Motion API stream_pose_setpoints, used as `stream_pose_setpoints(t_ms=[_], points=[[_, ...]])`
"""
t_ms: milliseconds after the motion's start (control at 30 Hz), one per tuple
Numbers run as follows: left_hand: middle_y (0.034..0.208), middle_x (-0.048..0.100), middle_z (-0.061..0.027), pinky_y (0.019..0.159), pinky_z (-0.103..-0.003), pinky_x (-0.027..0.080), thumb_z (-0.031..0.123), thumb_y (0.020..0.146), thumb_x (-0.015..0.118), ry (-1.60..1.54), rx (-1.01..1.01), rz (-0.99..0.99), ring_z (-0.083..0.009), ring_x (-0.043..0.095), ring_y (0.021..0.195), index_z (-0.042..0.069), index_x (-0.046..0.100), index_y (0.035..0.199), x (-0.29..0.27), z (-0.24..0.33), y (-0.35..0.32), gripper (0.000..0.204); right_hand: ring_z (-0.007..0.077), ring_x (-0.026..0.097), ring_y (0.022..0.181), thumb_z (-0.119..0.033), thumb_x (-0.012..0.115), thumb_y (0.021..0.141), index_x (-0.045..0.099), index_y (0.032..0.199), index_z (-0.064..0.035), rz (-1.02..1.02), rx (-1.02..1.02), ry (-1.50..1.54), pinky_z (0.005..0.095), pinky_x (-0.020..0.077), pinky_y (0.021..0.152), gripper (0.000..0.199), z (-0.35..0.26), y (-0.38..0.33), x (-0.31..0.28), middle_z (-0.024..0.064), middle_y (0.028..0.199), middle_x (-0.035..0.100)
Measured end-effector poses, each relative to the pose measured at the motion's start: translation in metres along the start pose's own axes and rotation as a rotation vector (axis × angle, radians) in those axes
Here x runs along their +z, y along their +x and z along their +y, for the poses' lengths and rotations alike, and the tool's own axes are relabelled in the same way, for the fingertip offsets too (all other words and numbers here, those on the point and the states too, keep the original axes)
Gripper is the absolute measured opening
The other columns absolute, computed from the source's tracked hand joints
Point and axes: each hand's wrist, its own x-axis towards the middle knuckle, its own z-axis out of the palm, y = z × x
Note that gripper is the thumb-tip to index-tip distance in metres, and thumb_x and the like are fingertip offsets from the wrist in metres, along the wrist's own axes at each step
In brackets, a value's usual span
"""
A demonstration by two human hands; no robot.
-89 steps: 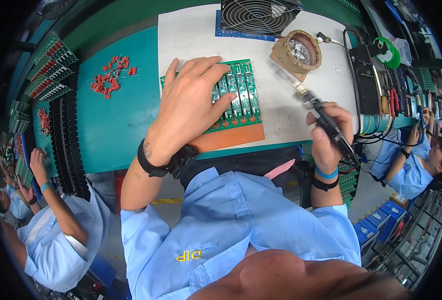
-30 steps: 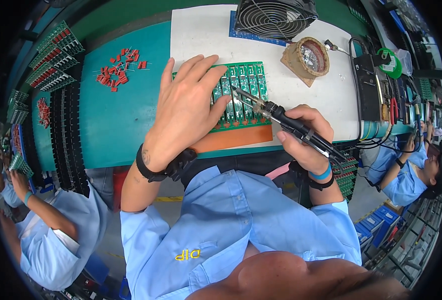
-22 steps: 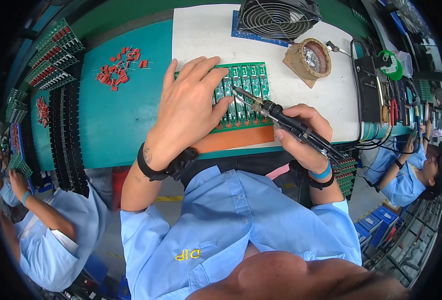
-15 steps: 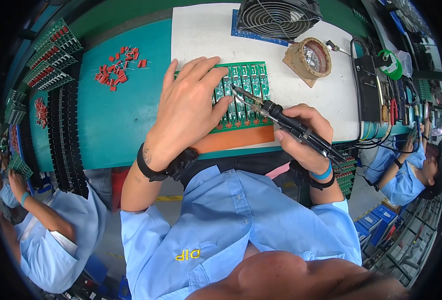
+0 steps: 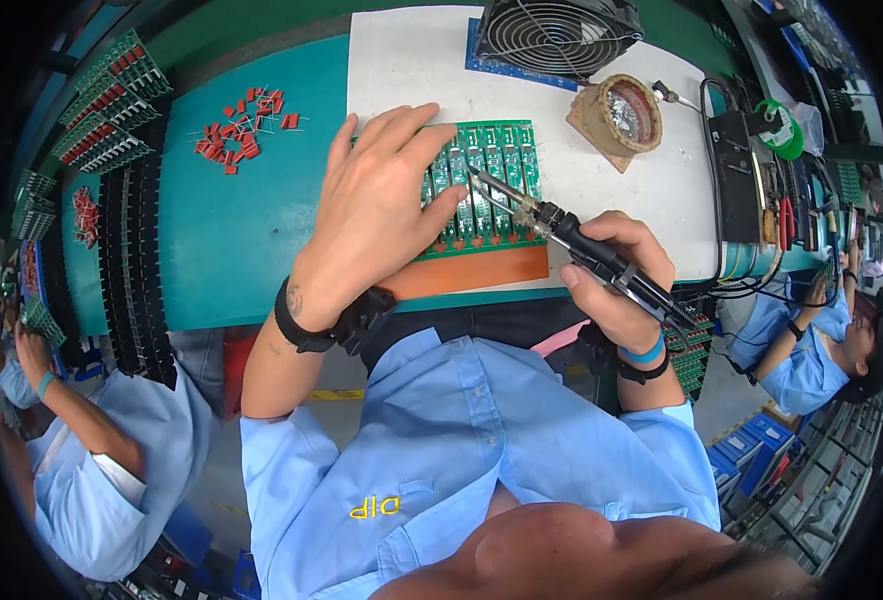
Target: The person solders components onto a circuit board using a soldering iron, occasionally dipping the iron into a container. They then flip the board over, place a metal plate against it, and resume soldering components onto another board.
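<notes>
A green circuit board panel (image 5: 510, 160) with several parallel sections lies on the white sheet in front of me. Spread over its left end, my left hand (image 5: 387, 185) holds it down, thumb and fingers against it; that end is hidden beneath my palm. My right hand (image 5: 627, 270) is wrapped round a black soldering iron (image 5: 574, 232) with a thin metal feed tube beside its shaft. The iron slants up and left, its tip over the middle of the board; whether it touches is too small to tell. An orange-brown strip (image 5: 482, 273) runs along the board's near edge.
Red components with wire leads (image 5: 232, 140) lie loose on the green mat (image 5: 222, 240) at left, near black racks (image 5: 132, 270). A fan (image 5: 560, 40) and a round pot of solder scraps (image 5: 630, 112) stand at the back. Co-workers sit on both sides.
The soldering iron and my right hand have shifted slightly right, and the tip sits a little farther right on the board. My left hand stays on the board.
</notes>
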Motion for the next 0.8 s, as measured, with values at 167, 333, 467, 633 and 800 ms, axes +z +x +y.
stream_pose_setpoints(t_ms=[167,333,467,633,800], points=[[0.143,0.064,-0.0153,0.120,-0.062,0.035,0.019,0.084,0.083,0.037,-0.005,0.016,-0.0347,0.056,0.138,0.007,0.070,0.127,-0.009,-0.001,-0.006,0.047,0.0133,0.065,0.090,0.002,0.081,0.082,0.064,0.118,0.0032,-0.027,-0.004,0.025,0.0274,0.0511,0.080,0.040,0.004,0.003,0.007,0.0103,0.102,0.069],[0.143,0.063,-0.0154,0.119,-0.062,0.036,0.018,0.084,0.083,0.030,-0.012,-0.026,-0.0350,0.056,0.138,0.007,0.070,0.127,-0.011,-0.007,-0.007,0.046,0.0115,0.062,0.088,0.002,0.080,0.083,0.064,0.117,0.0036,-0.032,0.043,0.009,0.0262,0.0489,0.078,0.038,0.004,0.008,0.013,0.0091,0.101,0.068],[0.144,0.063,-0.0154,0.119,-0.063,0.036,0.018,0.084,0.083,0.010,-0.023,-0.042,-0.0351,0.056,0.138,0.007,0.070,0.126,-0.011,-0.008,-0.006,0.045,0.0106,0.062,0.088,0.001,0.081,0.083,0.064,0.116,0.0034,-0.043,0.075,-0.016,0.0258,0.0486,0.078,0.038,0.003,0.011,0.014,0.0086,0.100,0.069],[0.147,0.062,-0.0142,0.120,-0.058,0.036,0.018,0.084,0.083,0.000,-0.042,-0.055,-0.0357,0.057,0.137,0.009,0.070,0.127,-0.012,-0.009,-0.004,0.046,0.0103,0.062,0.087,0.001,0.081,0.083,0.065,0.116,0.0033,-0.039,0.066,-0.016,0.0257,0.0486,0.078,0.037,0.000,0.013,0.014,0.0085,0.099,0.069],[0.145,0.062,-0.0154,0.119,-0.061,0.037,0.018,0.085,0.082,-0.002,-0.041,-0.053,-0.0356,0.056,0.138,0.009,0.070,0.127,-0.011,-0.011,-0.005,0.045,0.0107,0.062,0.086,0.000,0.082,0.083,0.065,0.116,0.0033,-0.056,0.078,-0.048,0.0259,0.0493,0.078,0.038,-0.002,0.015,0.015,0.0089,0.099,0.069]])
